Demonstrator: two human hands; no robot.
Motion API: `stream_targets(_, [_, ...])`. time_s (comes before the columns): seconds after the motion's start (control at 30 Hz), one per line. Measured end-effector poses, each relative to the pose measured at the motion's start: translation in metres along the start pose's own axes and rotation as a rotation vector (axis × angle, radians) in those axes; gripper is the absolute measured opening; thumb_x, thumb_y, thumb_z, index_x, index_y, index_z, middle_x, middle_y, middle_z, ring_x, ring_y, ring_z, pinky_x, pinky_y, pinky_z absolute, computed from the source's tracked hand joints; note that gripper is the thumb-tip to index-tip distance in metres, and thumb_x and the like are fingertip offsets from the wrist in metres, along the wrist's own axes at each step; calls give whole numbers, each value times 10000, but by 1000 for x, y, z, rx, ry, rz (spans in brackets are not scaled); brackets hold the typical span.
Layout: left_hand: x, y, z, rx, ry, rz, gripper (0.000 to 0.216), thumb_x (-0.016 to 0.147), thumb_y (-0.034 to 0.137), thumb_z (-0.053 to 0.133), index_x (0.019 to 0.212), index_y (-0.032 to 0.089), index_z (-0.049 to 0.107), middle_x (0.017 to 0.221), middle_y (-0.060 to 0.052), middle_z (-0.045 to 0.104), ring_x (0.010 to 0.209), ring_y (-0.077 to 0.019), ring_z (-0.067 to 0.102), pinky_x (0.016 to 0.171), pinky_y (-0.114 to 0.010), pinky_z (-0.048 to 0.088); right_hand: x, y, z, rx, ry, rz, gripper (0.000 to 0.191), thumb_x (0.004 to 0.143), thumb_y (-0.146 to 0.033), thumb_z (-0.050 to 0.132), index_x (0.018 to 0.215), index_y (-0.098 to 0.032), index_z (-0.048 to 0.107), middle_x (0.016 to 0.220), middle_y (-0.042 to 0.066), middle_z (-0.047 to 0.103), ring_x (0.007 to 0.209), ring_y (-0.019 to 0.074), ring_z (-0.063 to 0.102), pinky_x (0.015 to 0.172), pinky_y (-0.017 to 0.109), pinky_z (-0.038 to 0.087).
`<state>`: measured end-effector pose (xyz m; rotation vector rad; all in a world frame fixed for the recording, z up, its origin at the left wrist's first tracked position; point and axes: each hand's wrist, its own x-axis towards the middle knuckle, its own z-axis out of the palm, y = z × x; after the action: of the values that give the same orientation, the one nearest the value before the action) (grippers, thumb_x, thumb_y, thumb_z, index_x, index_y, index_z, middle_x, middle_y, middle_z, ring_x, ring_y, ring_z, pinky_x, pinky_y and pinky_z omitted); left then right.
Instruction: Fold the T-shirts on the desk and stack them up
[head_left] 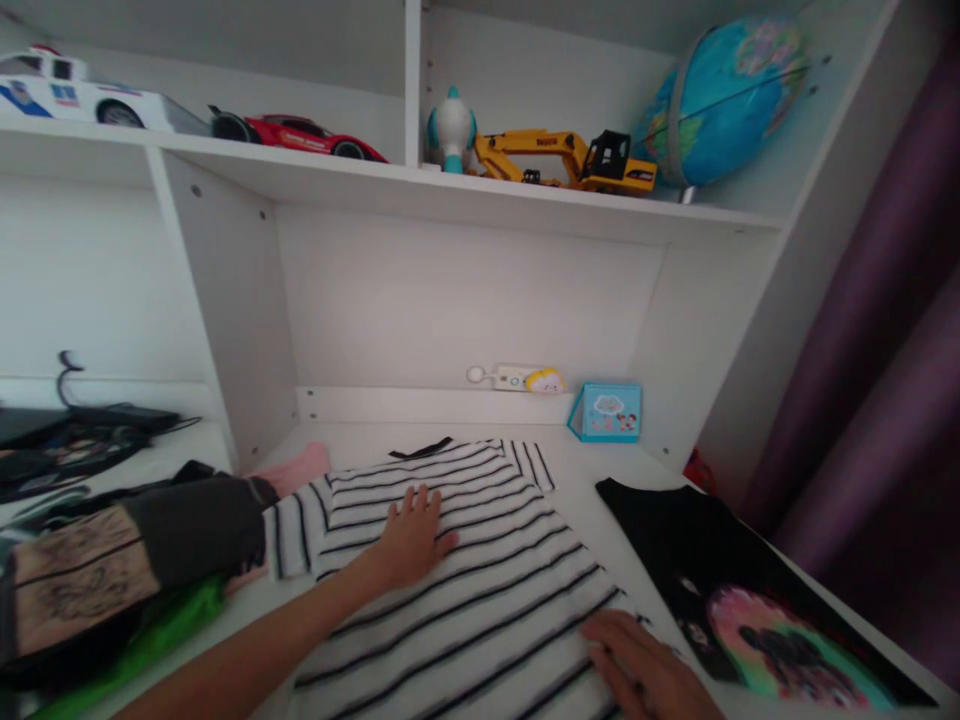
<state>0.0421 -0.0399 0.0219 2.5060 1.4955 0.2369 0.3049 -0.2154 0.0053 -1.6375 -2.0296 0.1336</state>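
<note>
A white shirt with thin black stripes [480, 570] lies spread flat on the white desk [577, 470] in front of me. My left hand [412, 535] rests on its upper middle, palm down, fingers stretched out flat. My right hand [637, 670] presses flat on the shirt's lower right edge, fingers extended, partly cut off by the frame's bottom. Neither hand holds anything.
A black shirt with a colourful print [750, 600] lies at the right. A pile of clothes [127, 570] sits at the left, a pink garment [300, 468] behind it. A small blue box [606, 412] stands at the back. Toy cars, an excavator and a globe [724, 100] stand on the shelf above.
</note>
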Motion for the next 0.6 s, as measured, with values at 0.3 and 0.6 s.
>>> stream_targets(0.3, [13, -49, 9, -18, 5, -153, 787, 696, 715, 288, 1335, 257, 244, 1412, -161, 98, 1232, -460, -21, 879, -657, -11, 38, -6, 46, -256, -190, 81, 508, 813, -533, 337, 1289, -369, 268, 1374, 10, 249, 1239, 346, 174, 902, 568, 305])
stream_targets(0.6, [58, -24, 12, 70, -141, 59, 731, 718, 726, 192, 1338, 341, 160, 1426, -87, 38, 1256, -399, -29, 913, -637, 35, 6, 25, 63, -452, -47, 149, 519, 778, -563, 363, 1261, -384, 310, 1319, 41, 359, 1167, 401, 308, 759, 567, 423])
